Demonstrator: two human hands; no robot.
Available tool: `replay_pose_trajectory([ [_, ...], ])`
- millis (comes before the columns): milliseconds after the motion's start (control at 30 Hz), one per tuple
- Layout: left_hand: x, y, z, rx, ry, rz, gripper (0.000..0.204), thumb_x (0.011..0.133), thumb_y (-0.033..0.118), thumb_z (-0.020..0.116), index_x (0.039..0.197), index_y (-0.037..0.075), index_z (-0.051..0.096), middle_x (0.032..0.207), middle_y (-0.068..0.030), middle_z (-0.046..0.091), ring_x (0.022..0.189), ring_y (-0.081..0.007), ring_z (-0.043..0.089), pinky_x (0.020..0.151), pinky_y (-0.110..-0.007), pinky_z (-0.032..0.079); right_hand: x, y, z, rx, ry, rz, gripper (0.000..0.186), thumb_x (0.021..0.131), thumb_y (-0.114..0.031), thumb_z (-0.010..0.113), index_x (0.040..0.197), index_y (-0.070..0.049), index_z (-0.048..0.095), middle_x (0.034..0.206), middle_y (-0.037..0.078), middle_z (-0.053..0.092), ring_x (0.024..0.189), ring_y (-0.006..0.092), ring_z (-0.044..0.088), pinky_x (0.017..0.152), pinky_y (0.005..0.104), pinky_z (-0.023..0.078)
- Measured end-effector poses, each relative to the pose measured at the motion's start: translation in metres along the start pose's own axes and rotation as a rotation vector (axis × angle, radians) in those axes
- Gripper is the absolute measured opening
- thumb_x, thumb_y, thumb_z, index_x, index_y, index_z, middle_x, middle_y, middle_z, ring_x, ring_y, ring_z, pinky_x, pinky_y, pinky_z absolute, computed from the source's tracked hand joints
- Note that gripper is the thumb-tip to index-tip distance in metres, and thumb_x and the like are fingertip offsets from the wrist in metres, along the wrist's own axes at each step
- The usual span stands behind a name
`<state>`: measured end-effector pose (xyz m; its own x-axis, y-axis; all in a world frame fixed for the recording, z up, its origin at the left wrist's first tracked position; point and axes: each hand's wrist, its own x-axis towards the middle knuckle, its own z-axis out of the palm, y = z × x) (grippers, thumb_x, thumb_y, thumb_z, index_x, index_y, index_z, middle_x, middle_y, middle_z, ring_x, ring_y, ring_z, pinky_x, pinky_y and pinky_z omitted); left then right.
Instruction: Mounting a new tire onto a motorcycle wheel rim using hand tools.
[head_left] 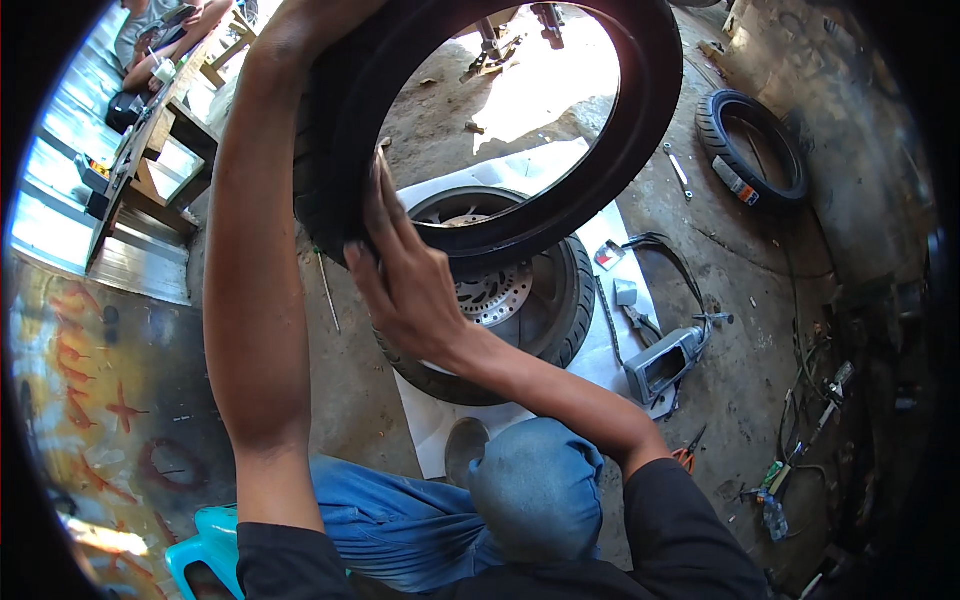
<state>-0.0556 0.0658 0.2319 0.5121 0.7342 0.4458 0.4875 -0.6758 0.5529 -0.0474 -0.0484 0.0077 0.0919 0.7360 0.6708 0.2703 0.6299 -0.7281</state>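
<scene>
As the left hand [322, 18] reaches the upper left of a raised black tyre [645, 130] at the far edge of our view, the right hand [415, 285] lies against its near left side. We see the right hand's fingers stretched out and close together along the inner edge, one digit set apart; we cannot tell how the left hand's fingers are set. The two-handed hold probably steadies the tyre, which stands tilted in front of a wheel [575, 325]; whether they touch, we cannot say. The wheel lies flat on a white sheet [425, 435], likely spread to keep it off the gritty floor [345, 400]. A spanner [678, 172] and a grey metal tool [650, 368] lie to the right, perhaps for easy reach, near a labelled second tyre [716, 135]. At far left, beside a wooden tabletop [150, 140], a seated person holds a cup [163, 72] with a straw; its contents are too small for us to identify.
</scene>
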Motion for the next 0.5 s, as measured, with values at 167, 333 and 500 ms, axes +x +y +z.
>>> replay_pose_trajectory([
  [167, -0.003, -0.005, -0.002, 0.005, -0.023, 0.02, 0.064, 0.102, 0.058, 0.057, 0.13, 0.002, 0.07, 0.119, -0.0167, 0.074, 0.108, -0.0253, 0.071, 0.098, -0.034, 0.054, -0.008, 0.003, -0.005, -0.011, -0.05, 0.029, 0.076, 0.101, -0.016, 0.055, 0.165, -0.001, 0.017, 0.168, 0.025, 0.025, 0.101, 0.0459, 0.07, 0.077, 0.0448, 0.061],
  [333, -0.01, -0.007, -0.003, 0.011, -0.03, 0.022, 0.065, 0.105, 0.057, 0.054, 0.135, 0.0, 0.067, 0.13, -0.0194, 0.07, 0.118, -0.0272, 0.067, 0.103, -0.035, 0.052, -0.098, 0.053, -0.016, -0.276, -0.299, 0.196, 0.078, 0.097, -0.014, 0.059, 0.165, -0.004, 0.021, 0.169, 0.021, 0.025, 0.096, 0.0439, 0.072, 0.075, 0.0426, 0.063],
  [500, 0.022, -0.095, -0.055, 0.4, -0.066, 0.457, 0.06, 0.099, 0.043, 0.064, 0.136, -0.004, 0.061, 0.134, -0.0208, 0.066, 0.123, -0.0319, 0.062, 0.108, -0.042, 0.047, -0.153, 0.073, -0.108, -0.509, -0.317, 0.561, 0.08, 0.094, -0.012, 0.062, 0.164, -0.005, 0.024, 0.171, 0.018, 0.022, 0.107, 0.0424, 0.07, 0.088, 0.0479, 0.06],
])
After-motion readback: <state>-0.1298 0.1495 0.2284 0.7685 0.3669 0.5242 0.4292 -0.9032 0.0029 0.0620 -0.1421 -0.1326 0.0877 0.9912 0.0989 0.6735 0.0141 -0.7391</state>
